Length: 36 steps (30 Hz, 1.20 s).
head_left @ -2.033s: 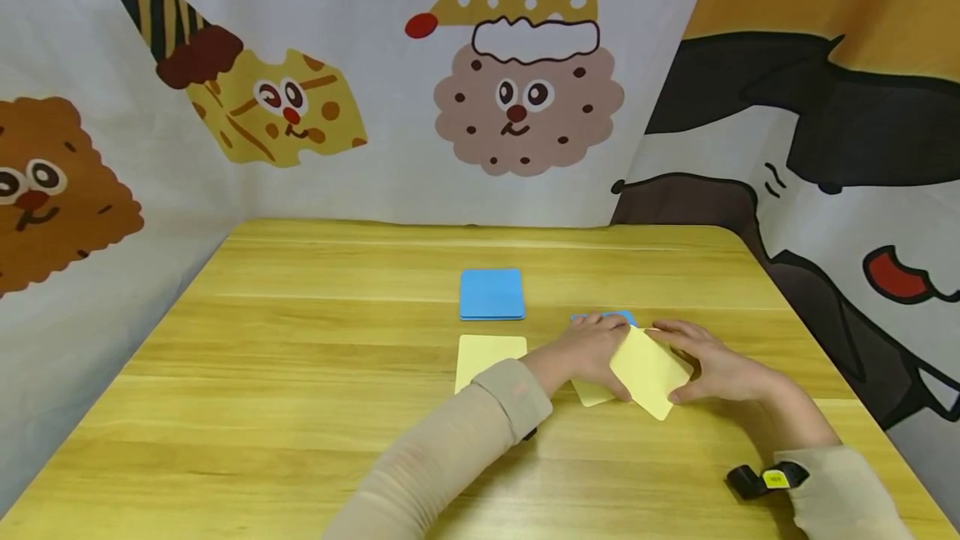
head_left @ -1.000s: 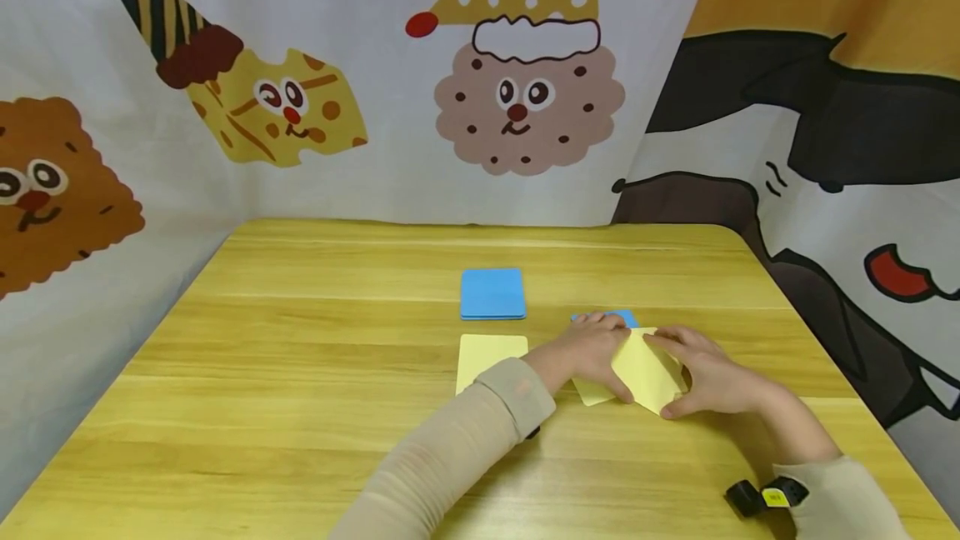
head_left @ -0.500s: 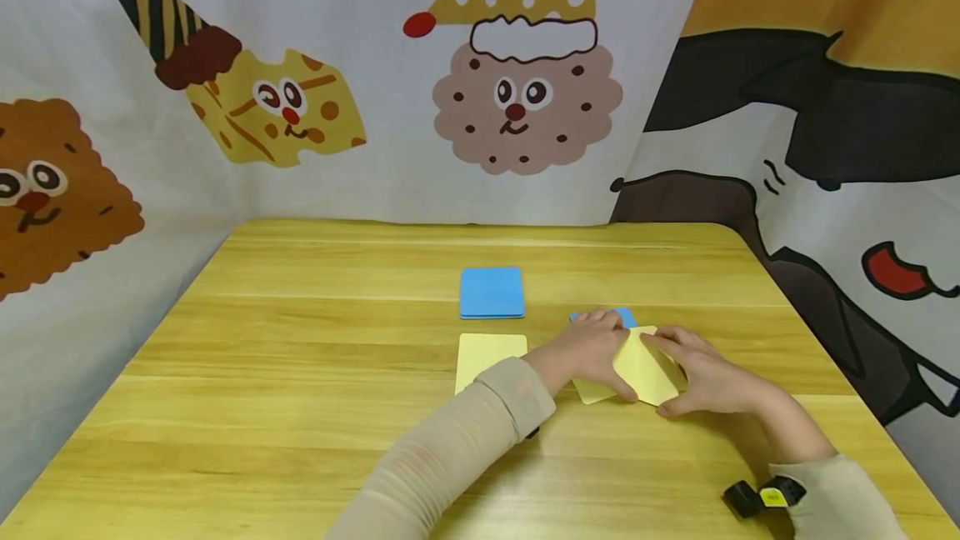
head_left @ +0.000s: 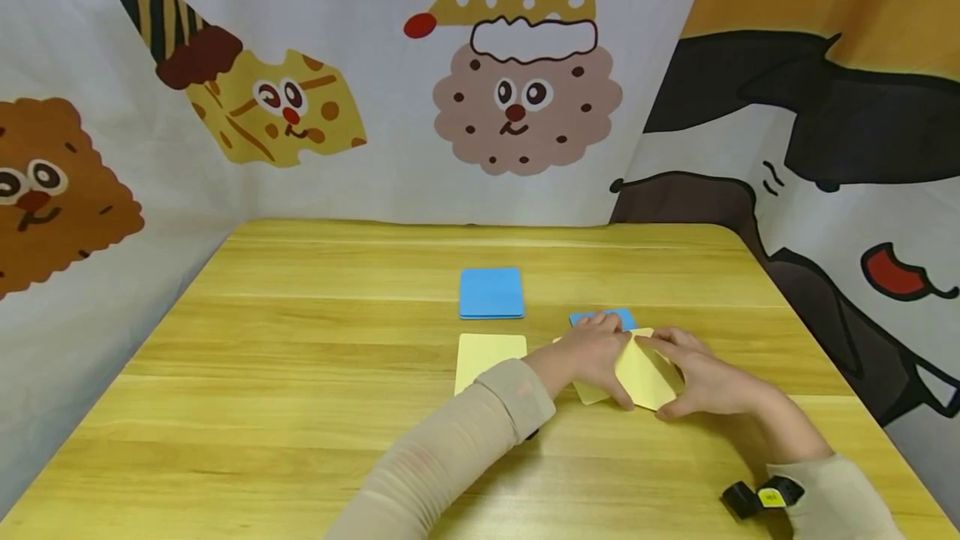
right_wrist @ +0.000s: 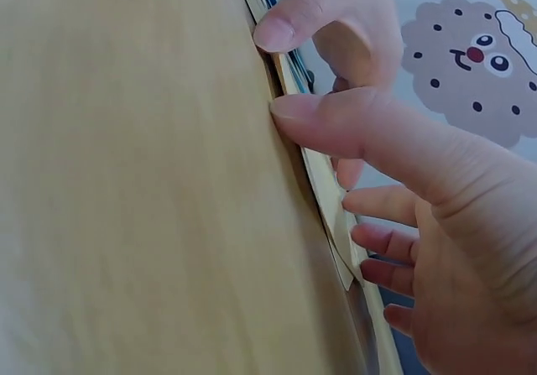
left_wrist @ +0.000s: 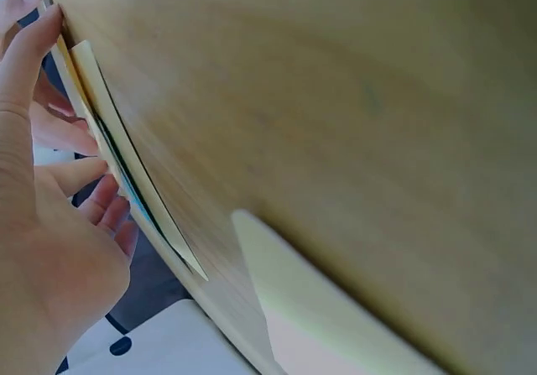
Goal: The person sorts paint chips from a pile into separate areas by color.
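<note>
On the right half of the wooden table, both hands span a yellow square sheet (head_left: 643, 377) with rounded corners. My left hand (head_left: 588, 352) grips its left part, thumb at the near edge and fingers toward the far side. My right hand (head_left: 716, 377) holds the right part between thumb and index finger; that side looks bent up. Another yellow sheet (head_left: 591, 393) lies under the left hand, mostly hidden. A blue sheet (head_left: 618, 318) peeks out beyond the left fingers. In the right wrist view, both thumbs sit close together along the sheet's near edge.
A blue square stack (head_left: 491, 293) lies at the table's middle, with a yellow stack or sheet (head_left: 490, 352) nearer, partly covered by the left sleeve (head_left: 465, 440). A printed curtain (head_left: 375, 190) hangs behind the wooden table (head_left: 225, 407).
Two seconds ago the held yellow sheet was a flatter diamond with its near corner lower. The right hand has shifted slightly left and nearer, bending the sheet. The left hand hardly moved.
</note>
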### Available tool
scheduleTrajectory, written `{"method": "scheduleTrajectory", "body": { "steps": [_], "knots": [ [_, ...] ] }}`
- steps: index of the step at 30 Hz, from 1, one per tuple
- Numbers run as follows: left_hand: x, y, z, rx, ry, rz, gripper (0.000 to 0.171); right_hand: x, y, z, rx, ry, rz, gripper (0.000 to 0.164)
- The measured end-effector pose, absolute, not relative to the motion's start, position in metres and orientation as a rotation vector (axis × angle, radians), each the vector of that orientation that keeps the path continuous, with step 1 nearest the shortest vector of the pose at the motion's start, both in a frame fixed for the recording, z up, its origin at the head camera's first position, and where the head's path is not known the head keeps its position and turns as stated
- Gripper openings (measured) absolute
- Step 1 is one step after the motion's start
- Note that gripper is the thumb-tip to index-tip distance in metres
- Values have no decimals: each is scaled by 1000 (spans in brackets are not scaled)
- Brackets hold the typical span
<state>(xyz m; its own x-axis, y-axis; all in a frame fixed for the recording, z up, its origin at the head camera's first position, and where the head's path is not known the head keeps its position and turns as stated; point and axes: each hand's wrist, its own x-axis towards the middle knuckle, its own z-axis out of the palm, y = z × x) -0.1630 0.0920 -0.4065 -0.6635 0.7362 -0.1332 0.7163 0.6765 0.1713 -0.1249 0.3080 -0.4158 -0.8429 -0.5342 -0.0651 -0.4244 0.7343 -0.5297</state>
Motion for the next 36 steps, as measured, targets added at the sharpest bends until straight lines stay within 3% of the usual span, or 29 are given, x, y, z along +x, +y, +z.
{"method": "scheduleTrajectory", "body": {
  "steps": [13,36],
  "knots": [
    [-163,68,-409,1193,2747,334,111,-120,294,-407,-790,2753,-787,102],
    [-151,-33,-400,1193,2802,526,112,-128,217,-397,-1027,2750,-803,103]
  ]
}}
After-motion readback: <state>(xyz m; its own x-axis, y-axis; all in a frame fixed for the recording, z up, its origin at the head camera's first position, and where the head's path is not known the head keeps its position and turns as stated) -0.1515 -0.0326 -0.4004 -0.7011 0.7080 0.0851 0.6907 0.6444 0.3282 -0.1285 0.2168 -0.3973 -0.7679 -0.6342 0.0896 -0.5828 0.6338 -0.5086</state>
